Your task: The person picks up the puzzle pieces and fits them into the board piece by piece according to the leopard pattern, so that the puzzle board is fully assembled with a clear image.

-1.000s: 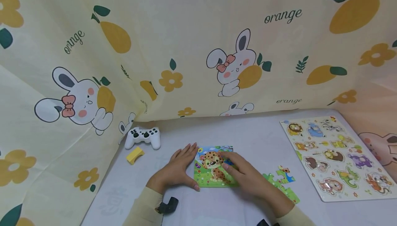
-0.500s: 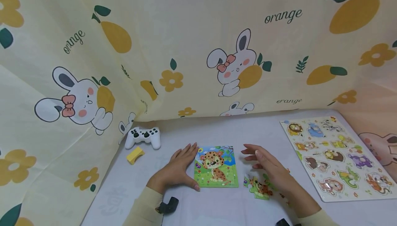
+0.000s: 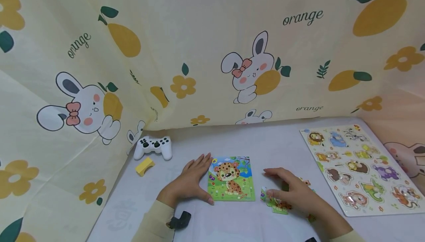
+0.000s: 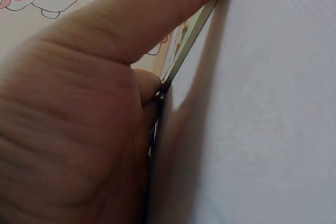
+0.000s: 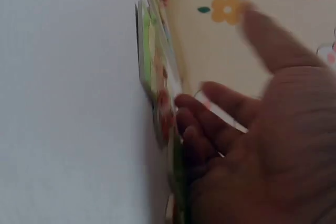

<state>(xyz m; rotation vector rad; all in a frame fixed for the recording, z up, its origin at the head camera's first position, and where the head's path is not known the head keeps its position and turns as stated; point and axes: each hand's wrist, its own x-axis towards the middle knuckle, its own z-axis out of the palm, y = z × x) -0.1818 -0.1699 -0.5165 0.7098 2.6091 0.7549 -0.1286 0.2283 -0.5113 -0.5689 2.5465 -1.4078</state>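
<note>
A square leopard jigsaw puzzle (image 3: pixel 231 179) lies flat on the white-covered table in the head view, its picture unbroken. My left hand (image 3: pixel 187 182) is spread along its left edge, thumb at the lower corner and fingertips by the upper one. In the left wrist view, the left thumb (image 4: pixel 126 17) reaches along the puzzle's thin edge. To the right, my right hand (image 3: pixel 293 191) hovers low over loose puzzle pieces (image 3: pixel 280 209), fingers apart and gripping nothing. Its palm and fingers hide part of those pieces. The right wrist view shows the pieces (image 5: pixel 147 59) edge-on beside the fingers.
A white game controller (image 3: pixel 154 147) and a yellow arched block (image 3: pixel 144 166) sit at the back left. On the right lies a large animal peg board (image 3: pixel 360 170). A printed rabbit-and-orange cloth (image 3: pixel 206 57) hangs behind the table.
My right hand has lifted off the puzzle's right side and moved right, then lowered over the loose pieces. The puzzle's upper right part is now uncovered. My left hand stays where it was.
</note>
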